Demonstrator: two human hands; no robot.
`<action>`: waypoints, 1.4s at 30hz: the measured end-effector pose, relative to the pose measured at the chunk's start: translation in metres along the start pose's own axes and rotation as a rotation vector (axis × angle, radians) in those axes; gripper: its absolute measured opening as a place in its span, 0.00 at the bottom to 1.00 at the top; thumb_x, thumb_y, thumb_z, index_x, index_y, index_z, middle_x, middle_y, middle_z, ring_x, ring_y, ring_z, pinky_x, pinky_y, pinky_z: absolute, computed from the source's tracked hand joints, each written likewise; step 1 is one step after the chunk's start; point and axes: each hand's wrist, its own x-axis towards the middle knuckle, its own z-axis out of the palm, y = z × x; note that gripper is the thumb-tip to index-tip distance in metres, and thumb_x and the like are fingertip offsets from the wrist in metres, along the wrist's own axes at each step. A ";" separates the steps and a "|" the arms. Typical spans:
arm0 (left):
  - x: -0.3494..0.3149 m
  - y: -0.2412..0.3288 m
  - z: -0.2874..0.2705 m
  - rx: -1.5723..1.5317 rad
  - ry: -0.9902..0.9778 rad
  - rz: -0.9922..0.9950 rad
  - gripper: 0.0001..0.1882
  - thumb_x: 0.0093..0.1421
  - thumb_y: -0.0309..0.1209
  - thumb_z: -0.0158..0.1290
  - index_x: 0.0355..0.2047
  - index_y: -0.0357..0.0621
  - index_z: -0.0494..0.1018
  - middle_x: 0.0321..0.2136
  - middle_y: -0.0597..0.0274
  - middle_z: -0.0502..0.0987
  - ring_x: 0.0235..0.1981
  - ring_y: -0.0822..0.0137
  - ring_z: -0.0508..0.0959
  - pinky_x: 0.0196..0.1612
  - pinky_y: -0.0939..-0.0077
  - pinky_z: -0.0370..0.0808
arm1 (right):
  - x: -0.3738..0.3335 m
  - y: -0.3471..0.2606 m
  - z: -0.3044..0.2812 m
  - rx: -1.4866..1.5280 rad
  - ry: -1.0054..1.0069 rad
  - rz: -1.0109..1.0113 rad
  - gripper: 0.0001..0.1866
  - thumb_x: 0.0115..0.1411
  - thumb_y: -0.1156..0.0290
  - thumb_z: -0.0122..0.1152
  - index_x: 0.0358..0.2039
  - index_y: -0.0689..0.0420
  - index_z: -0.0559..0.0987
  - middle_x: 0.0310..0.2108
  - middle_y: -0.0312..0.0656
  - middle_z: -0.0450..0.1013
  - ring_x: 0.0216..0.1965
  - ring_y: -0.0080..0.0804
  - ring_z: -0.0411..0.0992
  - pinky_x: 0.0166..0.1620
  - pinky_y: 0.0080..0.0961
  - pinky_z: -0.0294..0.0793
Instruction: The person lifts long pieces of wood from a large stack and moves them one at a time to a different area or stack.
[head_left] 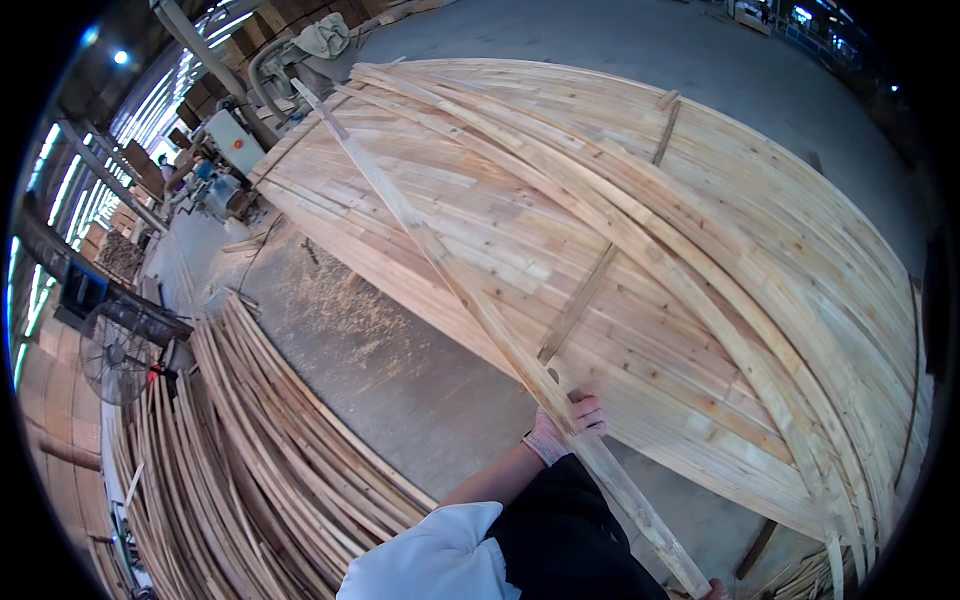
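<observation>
A long, narrow wooden strip (480, 300) slants from the far left of a big stack of boards (500, 215) down to the lower edge near me. My left hand (567, 420), in a pale pinkish glove, is closed around it beside the stack's near edge. At the strip's near end, a small part of my right hand (716, 590) shows against the wood, its fingers seemingly curled on it. Most of that hand lies outside the picture. Several loose strips (650, 235) lie lengthwise over the boards, bent by the lens.
Left of me, a large pile of long wooden strips (260, 430) lies on the floor. Sawdust (350, 305) is scattered between pile and stack. Dark crosspieces (580, 305) rest across the boards. A fan (115, 355) and a machine with a white control box (232, 142) stand further left.
</observation>
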 end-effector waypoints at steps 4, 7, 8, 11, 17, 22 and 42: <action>-0.053 -0.025 -0.005 0.054 0.686 0.170 0.32 0.59 0.64 0.42 0.30 0.44 0.72 0.21 0.68 0.68 0.26 0.67 0.68 0.30 0.69 0.63 | 0.005 0.064 0.012 -0.575 0.148 -0.490 0.37 0.50 0.71 0.60 0.63 0.56 0.62 0.24 0.42 0.74 0.22 0.35 0.74 0.24 0.38 0.74; -0.083 -0.037 -0.013 -0.081 0.821 0.271 0.33 0.57 0.64 0.44 0.32 0.42 0.73 0.18 0.69 0.66 0.20 0.66 0.63 0.31 0.68 0.62 | 0.022 0.073 0.012 -0.460 0.049 -0.277 0.37 0.48 0.69 0.62 0.61 0.56 0.63 0.25 0.42 0.75 0.24 0.36 0.74 0.27 0.39 0.74; -0.091 -0.039 -0.016 -0.091 0.776 0.267 0.32 0.57 0.63 0.44 0.31 0.42 0.73 0.17 0.69 0.65 0.19 0.66 0.61 0.31 0.68 0.62 | 0.028 0.070 0.010 -0.418 0.036 -0.220 0.37 0.48 0.69 0.63 0.61 0.55 0.64 0.26 0.42 0.75 0.25 0.36 0.74 0.28 0.39 0.74; -0.113 -0.046 -0.027 -0.121 0.620 0.267 0.28 0.56 0.59 0.44 0.30 0.43 0.72 0.12 0.69 0.61 0.16 0.66 0.57 0.30 0.69 0.61 | 0.044 0.054 0.003 -0.325 0.023 -0.100 0.38 0.46 0.67 0.65 0.59 0.55 0.65 0.27 0.42 0.75 0.28 0.38 0.74 0.31 0.39 0.73; -0.134 -0.031 -0.044 -0.216 0.704 0.342 0.27 0.56 0.59 0.43 0.29 0.44 0.70 0.14 0.69 0.61 0.17 0.65 0.59 0.30 0.68 0.61 | 0.067 0.014 -0.008 -0.302 0.028 -0.010 0.38 0.42 0.63 0.70 0.55 0.54 0.68 0.30 0.43 0.75 0.33 0.40 0.74 0.37 0.40 0.73; -0.144 0.026 -0.044 -0.125 0.894 0.586 0.32 0.58 0.63 0.41 0.32 0.43 0.69 0.20 0.64 0.68 0.23 0.60 0.68 0.36 0.59 0.69 | 0.082 -0.038 0.022 -0.401 -0.017 0.007 0.38 0.39 0.60 0.74 0.52 0.53 0.71 0.33 0.43 0.76 0.38 0.42 0.75 0.42 0.40 0.73; -0.230 0.175 0.045 0.772 0.927 0.360 0.21 0.60 0.43 0.58 0.44 0.39 0.73 0.39 0.52 0.80 0.40 0.55 0.82 0.46 0.57 0.82 | 0.073 -0.023 -0.037 0.085 -0.191 0.010 0.31 0.68 0.48 0.50 0.60 0.60 0.65 0.45 0.45 0.74 0.35 0.34 0.74 0.33 0.34 0.75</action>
